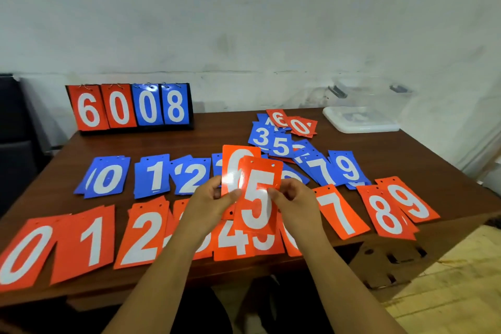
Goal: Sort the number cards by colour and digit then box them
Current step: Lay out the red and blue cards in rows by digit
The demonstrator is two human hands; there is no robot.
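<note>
Above the table's middle, my left hand (pixel 210 199) and my right hand (pixel 291 198) hold up red cards. The red 5 card (pixel 257 198) is in front, pinched at both side edges. Behind it a red 6 card (pixel 233 163) stands in my left hand. Red piles lie in a front row: 0 (pixel 24 252), 1 (pixel 89 241), 2 (pixel 142 236), 4 (pixel 233 241), 7 (pixel 339 211), 8 (pixel 385 211), 9 (pixel 409 198). Blue piles 0 (pixel 105 177), 1 (pixel 154 173) and 2 (pixel 189 175) lie behind them. An unsorted heap (pixel 282 138) of blue and red cards lies at the back right.
A flip scoreboard (pixel 132 106) reading 6008 stands at the table's back left. A clear plastic box (pixel 374 95) with its white lid (pixel 360 122) in front sits at the back right. Cardboard (pixel 387 266) lies below the table's front right edge (pixel 461 228).
</note>
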